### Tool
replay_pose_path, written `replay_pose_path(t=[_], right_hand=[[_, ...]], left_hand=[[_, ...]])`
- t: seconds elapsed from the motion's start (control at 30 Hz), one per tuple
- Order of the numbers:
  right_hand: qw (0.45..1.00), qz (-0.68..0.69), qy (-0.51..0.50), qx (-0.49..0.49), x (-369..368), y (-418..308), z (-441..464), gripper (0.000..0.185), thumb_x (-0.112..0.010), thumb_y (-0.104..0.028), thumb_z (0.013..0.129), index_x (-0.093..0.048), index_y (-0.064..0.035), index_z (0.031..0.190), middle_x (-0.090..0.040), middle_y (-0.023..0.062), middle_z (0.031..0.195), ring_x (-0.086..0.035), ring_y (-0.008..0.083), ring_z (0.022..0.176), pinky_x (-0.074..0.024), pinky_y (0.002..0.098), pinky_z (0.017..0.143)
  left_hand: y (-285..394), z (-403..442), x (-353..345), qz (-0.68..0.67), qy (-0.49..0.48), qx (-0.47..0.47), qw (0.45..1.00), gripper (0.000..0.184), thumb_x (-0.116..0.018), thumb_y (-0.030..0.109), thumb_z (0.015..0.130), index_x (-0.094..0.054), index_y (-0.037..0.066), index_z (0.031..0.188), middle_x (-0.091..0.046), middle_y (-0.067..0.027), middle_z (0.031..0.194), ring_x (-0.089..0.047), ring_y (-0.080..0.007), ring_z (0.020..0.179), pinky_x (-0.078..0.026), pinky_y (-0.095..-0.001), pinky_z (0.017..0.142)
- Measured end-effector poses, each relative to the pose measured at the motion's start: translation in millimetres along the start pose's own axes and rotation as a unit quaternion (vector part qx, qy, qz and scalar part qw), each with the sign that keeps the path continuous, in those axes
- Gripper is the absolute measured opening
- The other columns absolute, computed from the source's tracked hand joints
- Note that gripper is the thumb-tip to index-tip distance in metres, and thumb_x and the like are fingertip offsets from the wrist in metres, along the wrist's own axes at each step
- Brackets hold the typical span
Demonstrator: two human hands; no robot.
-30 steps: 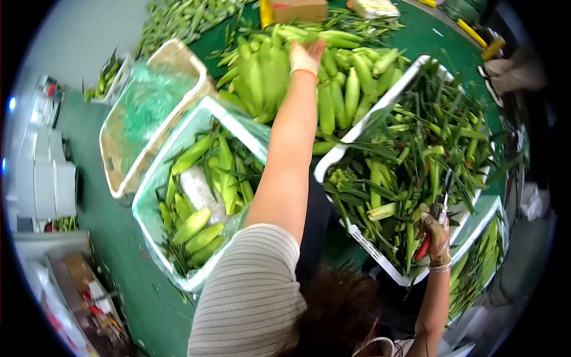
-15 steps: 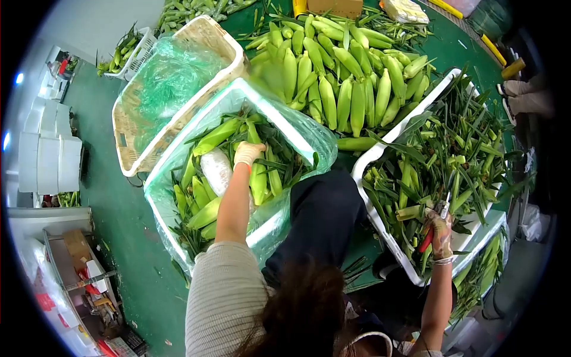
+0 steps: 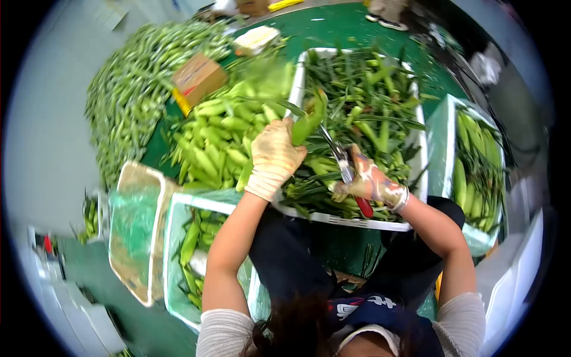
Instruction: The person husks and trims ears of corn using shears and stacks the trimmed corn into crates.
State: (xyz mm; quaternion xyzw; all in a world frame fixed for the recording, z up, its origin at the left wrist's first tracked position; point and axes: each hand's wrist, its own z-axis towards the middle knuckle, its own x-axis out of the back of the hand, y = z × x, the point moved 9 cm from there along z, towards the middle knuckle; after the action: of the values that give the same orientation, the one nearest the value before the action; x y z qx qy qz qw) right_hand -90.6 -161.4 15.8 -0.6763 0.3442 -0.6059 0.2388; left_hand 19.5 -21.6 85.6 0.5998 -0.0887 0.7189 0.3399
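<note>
Gloved, my left hand (image 3: 276, 153) is closed around an ear of corn (image 3: 308, 124) in its green husk, held up over the near left part of a white crate (image 3: 296, 89). In my gloved right hand (image 3: 376, 180) is a pair of pruning shears (image 3: 341, 159) with a red handle. Their metal blades point up and left toward the corn; whether they touch it I cannot tell. Below both hands, cut husk leaves and stalk ends (image 3: 380, 113) fill the crate.
Left of the crate lies a heap of husked-green corn (image 3: 211, 140), with a cardboard box (image 3: 199, 77) behind it. A green-lined box (image 3: 172, 238) with corn stands at my left, beside a beige basket (image 3: 157, 262). Another lined box (image 3: 443, 149) is at right. A person's feet (image 3: 389, 24) show far back.
My left hand has left the lined box and come over the crate with an ear of corn. The shears have moved toward it. The view has swung right.
</note>
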Motion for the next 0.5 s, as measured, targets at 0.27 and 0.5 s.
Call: replay_pose_path(t=[0.27, 0.5], right_hand=[[0.915, 0.393, -0.032, -0.081, 43.9, 69.9, -20.1, 0.017, -0.067, -0.005, 0.074, -0.053, -0.0017, 0.082, -0.058, 0.0058, 0.070, -0.056, 0.0122, 0.051, -0.0474, 0.0246, 0.046], [0.884, 0.416, -0.213, 0.018, 23.0, 61.1, -36.2, 0.051, -0.067, -0.007, 0.079, -0.045, -0.0027, 0.126, -0.050, -0.0031, 0.091, -0.050, 0.0064, 0.083, -0.0451, 0.0221, 0.078]], left_hand=[[73.7, 22.2, -63.0, -0.050, -0.064, -0.051, 0.995, 0.054, -0.077, 0.024, 0.060, -0.057, 0.004, 0.106, -0.063, -0.0136, 0.098, -0.061, -0.0295, 0.094, -0.049, -0.0360, 0.081], [65.7, 17.3, -95.2, -0.544, -0.387, -0.019, 0.745, 0.057, -0.078, 0.014, 0.053, -0.056, 0.000, 0.103, -0.058, -0.0027, 0.086, -0.054, -0.0115, 0.075, -0.045, -0.0232, 0.069]])
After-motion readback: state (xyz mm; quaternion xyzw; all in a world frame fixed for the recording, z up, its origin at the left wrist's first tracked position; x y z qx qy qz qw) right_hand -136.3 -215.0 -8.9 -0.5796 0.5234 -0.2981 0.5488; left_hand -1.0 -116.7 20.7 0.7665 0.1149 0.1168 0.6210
